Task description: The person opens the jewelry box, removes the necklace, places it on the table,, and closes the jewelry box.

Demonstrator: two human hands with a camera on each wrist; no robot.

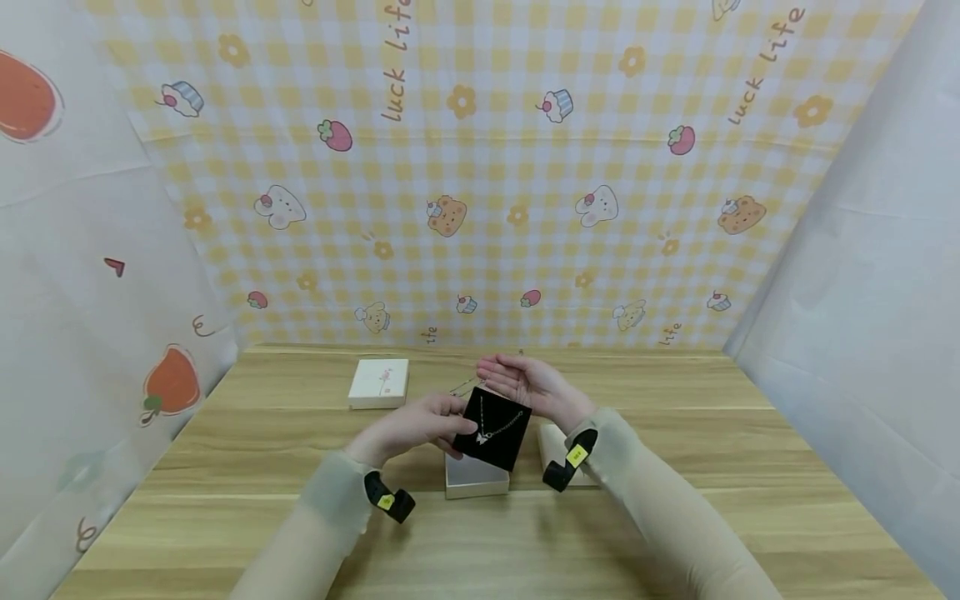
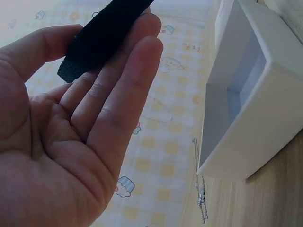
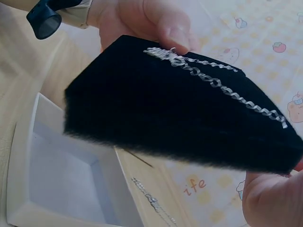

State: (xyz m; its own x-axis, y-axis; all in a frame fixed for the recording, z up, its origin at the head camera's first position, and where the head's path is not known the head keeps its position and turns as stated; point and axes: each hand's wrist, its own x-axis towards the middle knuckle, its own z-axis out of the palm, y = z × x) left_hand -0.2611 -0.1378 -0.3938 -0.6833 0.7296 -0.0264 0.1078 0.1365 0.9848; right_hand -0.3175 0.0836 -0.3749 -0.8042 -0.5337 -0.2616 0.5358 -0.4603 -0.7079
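A black velvety jewelry pad [image 1: 495, 454] is pinched between the thumb and fingers of my left hand [image 1: 420, 427]. Across its face lies a silver chain [image 3: 215, 84] with a small butterfly-like pendant [image 1: 482, 439]. My right hand [image 1: 536, 387] is just behind the pad's far right corner, palm turned up and fingers stretched out. In the right wrist view part of that hand [image 3: 274, 201] shows below the pad's right end. Beneath the pad stands an open white box [image 1: 477, 490], and its inside [image 3: 71, 165] looks bare.
Another silver chain [image 2: 201, 196] lies on the wooden table beyond the open box. A white box [image 1: 379, 382] with a pink design stands at the back left. A pale flat piece [image 1: 552, 442] lies partly under my right wrist. Patterned cloth [image 1: 517, 258] hangs behind the table.
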